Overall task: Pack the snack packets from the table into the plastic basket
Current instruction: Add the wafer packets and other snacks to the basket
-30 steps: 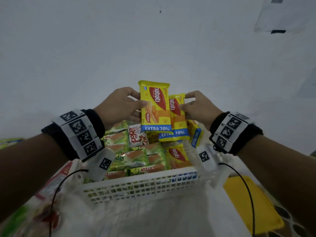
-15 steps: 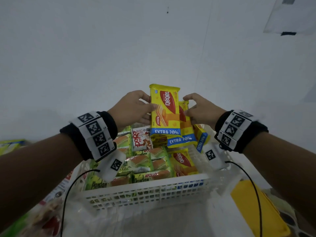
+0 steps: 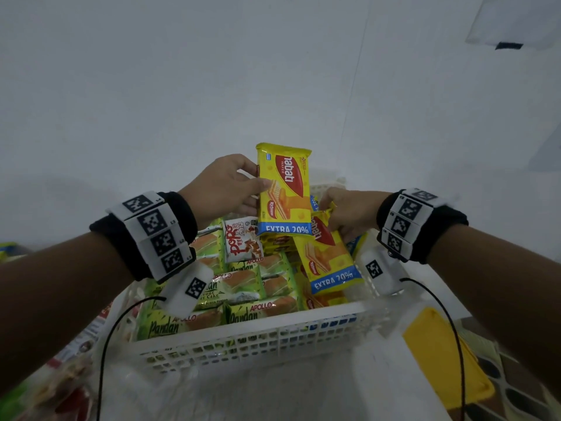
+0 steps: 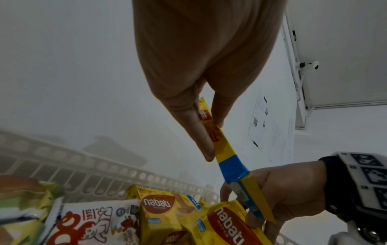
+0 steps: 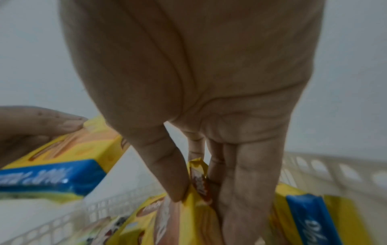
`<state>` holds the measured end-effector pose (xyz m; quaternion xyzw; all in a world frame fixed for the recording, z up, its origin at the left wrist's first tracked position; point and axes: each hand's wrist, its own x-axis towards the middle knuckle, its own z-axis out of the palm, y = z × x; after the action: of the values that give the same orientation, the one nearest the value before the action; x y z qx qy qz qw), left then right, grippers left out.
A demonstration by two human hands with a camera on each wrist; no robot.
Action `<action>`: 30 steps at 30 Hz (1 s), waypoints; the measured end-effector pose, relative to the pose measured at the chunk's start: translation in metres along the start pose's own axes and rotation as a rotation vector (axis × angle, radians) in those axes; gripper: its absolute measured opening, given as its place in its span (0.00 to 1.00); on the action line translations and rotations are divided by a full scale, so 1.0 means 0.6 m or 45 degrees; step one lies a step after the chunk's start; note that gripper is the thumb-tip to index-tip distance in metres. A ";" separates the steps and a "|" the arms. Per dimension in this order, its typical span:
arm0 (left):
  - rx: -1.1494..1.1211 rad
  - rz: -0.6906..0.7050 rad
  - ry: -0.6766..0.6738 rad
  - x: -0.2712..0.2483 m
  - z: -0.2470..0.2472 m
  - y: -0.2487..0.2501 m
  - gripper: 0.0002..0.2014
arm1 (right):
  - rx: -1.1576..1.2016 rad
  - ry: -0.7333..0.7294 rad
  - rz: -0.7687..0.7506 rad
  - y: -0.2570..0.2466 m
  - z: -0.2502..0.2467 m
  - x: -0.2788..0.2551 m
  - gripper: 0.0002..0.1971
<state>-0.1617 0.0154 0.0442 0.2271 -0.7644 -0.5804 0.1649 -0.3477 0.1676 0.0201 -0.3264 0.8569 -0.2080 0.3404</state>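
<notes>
Over the white plastic mesh basket (image 3: 243, 338), the left hand (image 3: 224, 189) pinched an upright yellow Nabati wafer packet (image 3: 283, 189); only the right wrist view showed the right hand's (image 3: 349, 211) fingers (image 5: 167, 165) pinching a second yellow wafer packet's (image 3: 328, 256) crimped end.

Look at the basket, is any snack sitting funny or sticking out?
Yes. One yellow wafer packet leans tilted across the packets lying in the white basket, pinched at its top by the right hand. The left hand holds another wafer packet upright above the pile, not yet packed. Nothing looks spilled or torn.
</notes>
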 end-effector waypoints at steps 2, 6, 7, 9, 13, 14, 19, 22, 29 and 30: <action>0.002 0.013 -0.001 0.002 -0.002 -0.001 0.17 | -0.032 -0.042 0.013 -0.006 0.003 0.002 0.18; -0.021 0.024 -0.002 0.004 -0.010 -0.005 0.17 | -0.152 -0.120 0.052 -0.012 0.011 0.004 0.09; -0.027 0.024 -0.003 0.004 -0.013 -0.007 0.17 | -0.174 -0.134 0.069 -0.012 0.012 0.006 0.09; -0.039 0.020 -0.005 0.003 -0.018 -0.010 0.17 | -0.223 -0.167 0.102 -0.011 0.014 0.011 0.13; -0.027 0.021 0.002 0.005 -0.022 -0.013 0.17 | -0.541 -0.145 0.034 -0.003 0.015 0.031 0.06; -0.024 0.022 0.002 0.006 -0.021 -0.013 0.17 | -0.604 -0.121 0.020 -0.001 0.017 0.035 0.04; -0.012 0.021 -0.009 0.011 -0.020 -0.015 0.17 | -0.733 -0.292 0.082 0.011 0.024 0.050 0.18; -0.010 0.018 -0.011 0.012 -0.017 -0.016 0.17 | -0.765 -0.297 0.052 0.007 0.034 0.046 0.12; -0.017 0.009 -0.007 0.012 -0.013 -0.022 0.17 | -0.974 -0.242 -0.069 -0.007 0.063 0.047 0.24; -0.012 0.009 -0.007 0.012 -0.013 -0.022 0.17 | -1.001 -0.254 -0.078 -0.009 0.067 0.045 0.30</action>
<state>-0.1619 0.0022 0.0332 0.2221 -0.7629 -0.5840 0.1661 -0.3315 0.1396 -0.0162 -0.4756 0.8238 0.1581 0.2647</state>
